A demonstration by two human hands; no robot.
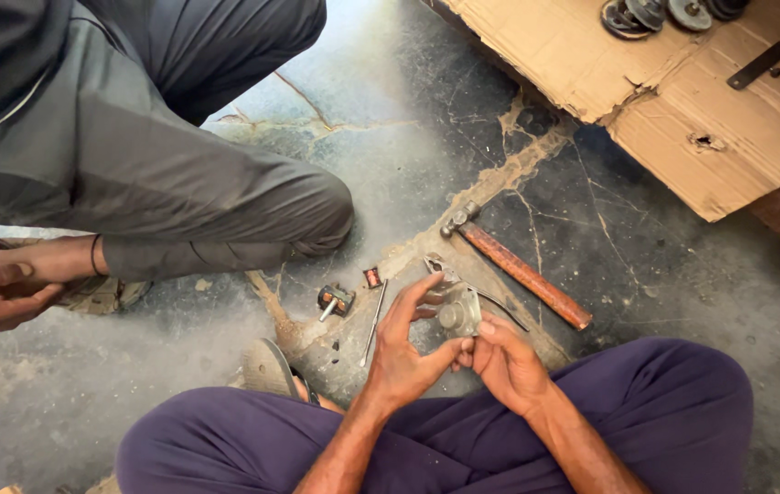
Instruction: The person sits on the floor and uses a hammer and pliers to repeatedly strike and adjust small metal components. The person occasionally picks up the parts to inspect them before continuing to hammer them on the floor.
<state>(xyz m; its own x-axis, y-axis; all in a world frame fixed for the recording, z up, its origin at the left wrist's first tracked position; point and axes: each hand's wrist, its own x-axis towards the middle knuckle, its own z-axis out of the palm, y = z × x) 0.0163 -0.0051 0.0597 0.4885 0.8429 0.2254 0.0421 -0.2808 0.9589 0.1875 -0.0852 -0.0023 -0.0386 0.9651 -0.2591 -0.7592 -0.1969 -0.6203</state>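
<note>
A wooden-handled hammer [518, 267] lies on the cracked floor [408, 137] beside torn cardboard [683, 101] bearing round metal discs [669, 13]; a small copper coil [372, 276] and a thin rod [375, 322] lie near another person's knee [317, 206]

The metal part [458, 314] is a small, dull grey piece with a flat, roughly rectangular body and a round, knob-like boss standing out from its face toward the camera. It is held clear of the cracked floor, pinched at its lower edge between the fingertips of the left hand [405, 352] and the right hand [506, 361], with the left-hand fingers curled over its upper left side. Relative to the wooden-handled hammer [518, 265], the part sits just beside the handle's lower left, near but not touching it.
</note>
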